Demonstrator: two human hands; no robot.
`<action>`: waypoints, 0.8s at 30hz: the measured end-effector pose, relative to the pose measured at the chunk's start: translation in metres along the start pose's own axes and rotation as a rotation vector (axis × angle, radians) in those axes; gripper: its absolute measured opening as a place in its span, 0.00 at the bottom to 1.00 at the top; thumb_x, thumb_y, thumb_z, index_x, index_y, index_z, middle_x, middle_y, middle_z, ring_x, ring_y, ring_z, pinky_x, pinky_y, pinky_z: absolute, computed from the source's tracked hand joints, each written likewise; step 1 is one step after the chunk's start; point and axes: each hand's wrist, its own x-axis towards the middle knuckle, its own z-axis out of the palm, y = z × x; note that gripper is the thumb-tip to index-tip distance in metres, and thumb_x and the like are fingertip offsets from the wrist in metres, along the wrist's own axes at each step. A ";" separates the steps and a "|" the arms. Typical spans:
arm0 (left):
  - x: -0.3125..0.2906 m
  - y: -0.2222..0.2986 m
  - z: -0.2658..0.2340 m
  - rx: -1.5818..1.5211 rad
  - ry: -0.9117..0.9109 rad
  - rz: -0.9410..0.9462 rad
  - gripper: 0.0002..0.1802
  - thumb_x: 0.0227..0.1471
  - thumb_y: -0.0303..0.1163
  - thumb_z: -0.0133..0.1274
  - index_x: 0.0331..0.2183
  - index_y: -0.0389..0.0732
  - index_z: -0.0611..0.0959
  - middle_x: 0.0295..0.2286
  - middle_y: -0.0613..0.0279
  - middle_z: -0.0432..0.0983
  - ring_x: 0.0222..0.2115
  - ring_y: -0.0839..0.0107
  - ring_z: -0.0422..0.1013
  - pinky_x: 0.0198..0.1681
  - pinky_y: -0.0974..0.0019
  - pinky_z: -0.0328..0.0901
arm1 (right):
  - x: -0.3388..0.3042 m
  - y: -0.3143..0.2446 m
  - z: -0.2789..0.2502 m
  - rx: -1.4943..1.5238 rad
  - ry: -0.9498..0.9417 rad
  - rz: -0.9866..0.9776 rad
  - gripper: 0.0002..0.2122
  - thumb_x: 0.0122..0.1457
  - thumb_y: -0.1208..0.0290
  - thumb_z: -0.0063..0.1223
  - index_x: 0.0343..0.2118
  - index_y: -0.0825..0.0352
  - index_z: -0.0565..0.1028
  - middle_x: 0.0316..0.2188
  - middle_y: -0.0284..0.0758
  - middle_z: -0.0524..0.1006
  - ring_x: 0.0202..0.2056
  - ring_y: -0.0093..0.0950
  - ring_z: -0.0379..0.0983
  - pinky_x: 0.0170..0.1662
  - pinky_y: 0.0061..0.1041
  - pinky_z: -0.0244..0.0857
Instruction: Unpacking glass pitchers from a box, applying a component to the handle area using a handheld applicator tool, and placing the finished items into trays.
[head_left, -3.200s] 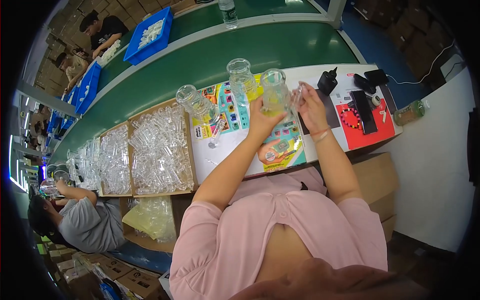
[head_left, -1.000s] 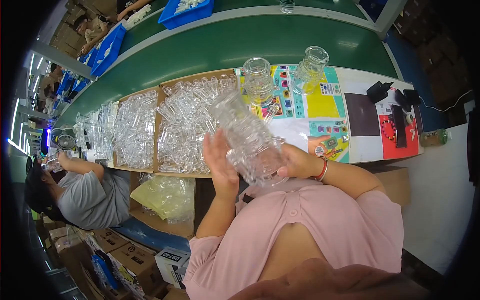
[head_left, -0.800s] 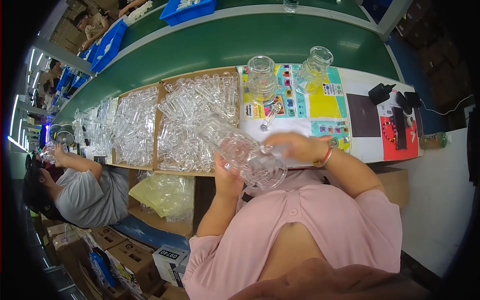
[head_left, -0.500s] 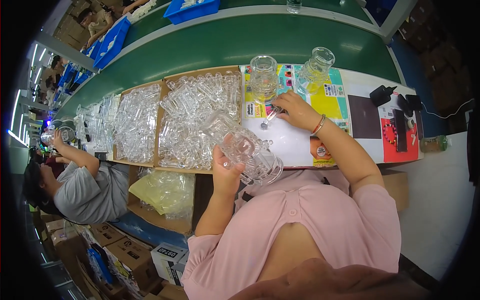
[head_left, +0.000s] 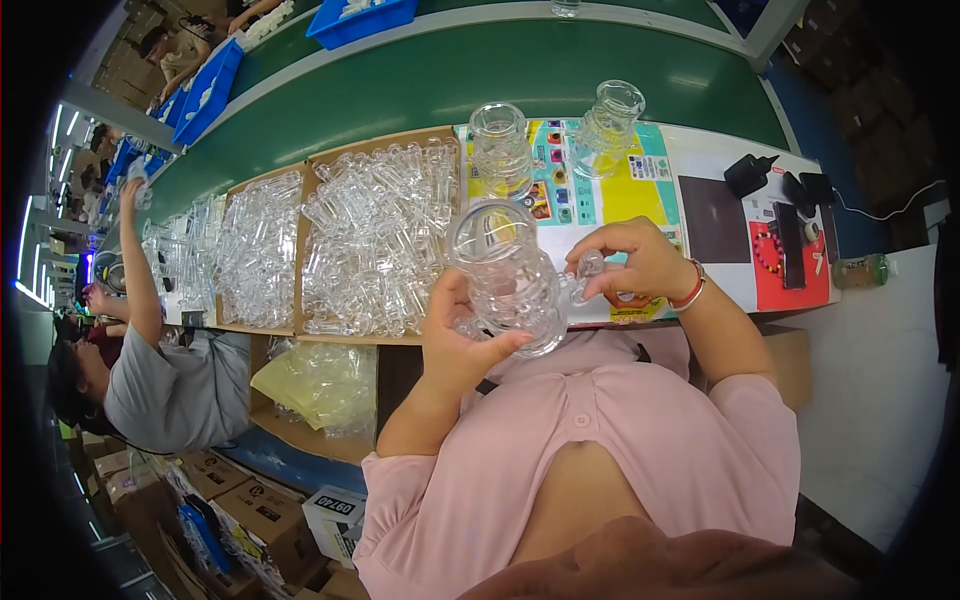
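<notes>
My left hand grips a clear bulbous jar from below, holding it upright close to my chest. Beside the jar's right side, my right hand pinches a small clear part, which touches the jar or sits very near it. A red bracelet circles my right wrist. Two more clear jars stand on the colourful printed sheet on the white table just beyond my hands.
Cardboard trays full of clear parts lie to my left. Black tools rest on a red mat at the right. A green conveyor belt runs behind the table. A co-worker in grey sits at my left.
My right hand came back from the table with a small clear part and now holds it at the jar's side. The jar has been turned upright in my left hand.
</notes>
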 end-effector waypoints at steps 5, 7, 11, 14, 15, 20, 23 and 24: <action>0.002 0.006 0.013 -0.010 -0.049 -0.011 0.45 0.28 0.34 0.69 0.47 0.33 0.62 0.39 0.54 0.69 0.40 0.67 0.68 0.43 0.66 0.63 | -0.010 -0.003 0.000 -0.057 0.057 -0.045 0.17 0.35 0.69 0.67 0.31 0.67 0.76 0.26 0.33 0.78 0.27 0.22 0.74 0.31 0.17 0.64; 0.000 0.006 0.014 -0.010 -0.043 -0.007 0.45 0.27 0.34 0.69 0.47 0.33 0.63 0.39 0.54 0.69 0.40 0.67 0.68 0.43 0.66 0.63 | -0.014 -0.004 -0.001 -0.088 0.073 -0.057 0.18 0.33 0.68 0.68 0.30 0.67 0.76 0.25 0.32 0.78 0.24 0.20 0.72 0.26 0.16 0.61; -0.001 0.005 0.017 0.014 -0.050 0.007 0.45 0.28 0.34 0.69 0.47 0.33 0.62 0.39 0.54 0.69 0.41 0.67 0.68 0.44 0.67 0.62 | -0.019 -0.004 -0.002 -0.081 0.089 -0.067 0.18 0.32 0.68 0.69 0.29 0.67 0.77 0.24 0.31 0.77 0.22 0.18 0.69 0.24 0.15 0.58; 0.002 0.006 0.019 0.005 -0.068 0.008 0.45 0.28 0.34 0.69 0.48 0.33 0.62 0.40 0.54 0.69 0.41 0.67 0.67 0.44 0.67 0.62 | -0.021 -0.008 -0.005 -0.112 0.086 -0.067 0.18 0.32 0.68 0.69 0.29 0.67 0.77 0.24 0.31 0.77 0.21 0.18 0.68 0.24 0.15 0.58; 0.003 0.006 0.020 0.002 -0.087 0.005 0.46 0.28 0.34 0.68 0.48 0.33 0.62 0.41 0.54 0.69 0.42 0.67 0.67 0.44 0.67 0.62 | -0.022 -0.009 -0.005 -0.111 0.063 -0.050 0.18 0.33 0.67 0.68 0.30 0.67 0.77 0.25 0.32 0.77 0.23 0.19 0.70 0.26 0.16 0.61; 0.004 0.002 0.022 0.009 -0.096 0.018 0.47 0.28 0.35 0.69 0.49 0.33 0.61 0.42 0.53 0.68 0.42 0.67 0.67 0.43 0.67 0.63 | -0.027 -0.014 -0.001 -0.099 0.067 -0.006 0.18 0.35 0.67 0.68 0.31 0.67 0.77 0.25 0.33 0.77 0.24 0.20 0.71 0.28 0.17 0.64; 0.006 0.000 0.019 -0.026 -0.117 -0.004 0.48 0.27 0.35 0.69 0.49 0.33 0.61 0.42 0.53 0.68 0.42 0.67 0.68 0.44 0.67 0.63 | -0.029 -0.016 -0.001 -0.072 0.123 0.010 0.19 0.32 0.64 0.69 0.29 0.67 0.77 0.21 0.31 0.76 0.19 0.17 0.67 0.24 0.16 0.59; 0.007 -0.001 0.018 -0.054 -0.137 -0.018 0.48 0.27 0.35 0.69 0.49 0.33 0.61 0.42 0.53 0.68 0.42 0.67 0.68 0.44 0.67 0.63 | -0.030 -0.023 -0.006 -0.159 0.032 0.047 0.21 0.35 0.61 0.67 0.32 0.68 0.76 0.25 0.33 0.76 0.24 0.19 0.70 0.28 0.18 0.61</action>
